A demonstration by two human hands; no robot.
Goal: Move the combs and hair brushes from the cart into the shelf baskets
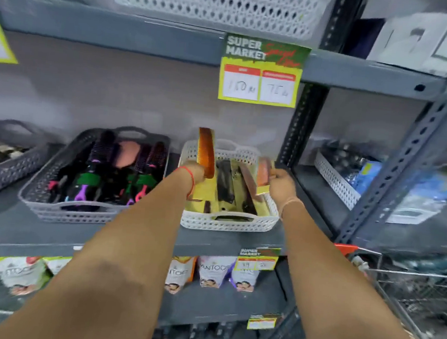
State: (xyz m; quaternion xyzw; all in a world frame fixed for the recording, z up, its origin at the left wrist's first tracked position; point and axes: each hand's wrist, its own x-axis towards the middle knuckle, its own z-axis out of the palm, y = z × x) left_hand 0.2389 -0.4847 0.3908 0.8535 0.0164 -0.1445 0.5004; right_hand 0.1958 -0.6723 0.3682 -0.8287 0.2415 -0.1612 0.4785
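Head view: two hands [195, 172] [280, 186], two combs [207, 151] [264, 175].

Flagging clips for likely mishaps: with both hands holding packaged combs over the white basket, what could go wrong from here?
1. The left hand pinches the tall amber comb on its yellow card only at its lower end, upright; it could tip or slip out.
2. The white perforated plastic basket already holds several combs, so new ones may pile unevenly or slide over the rim.
3. The smaller carded comb in the right hand sits at the basket's right edge and might drop outside.
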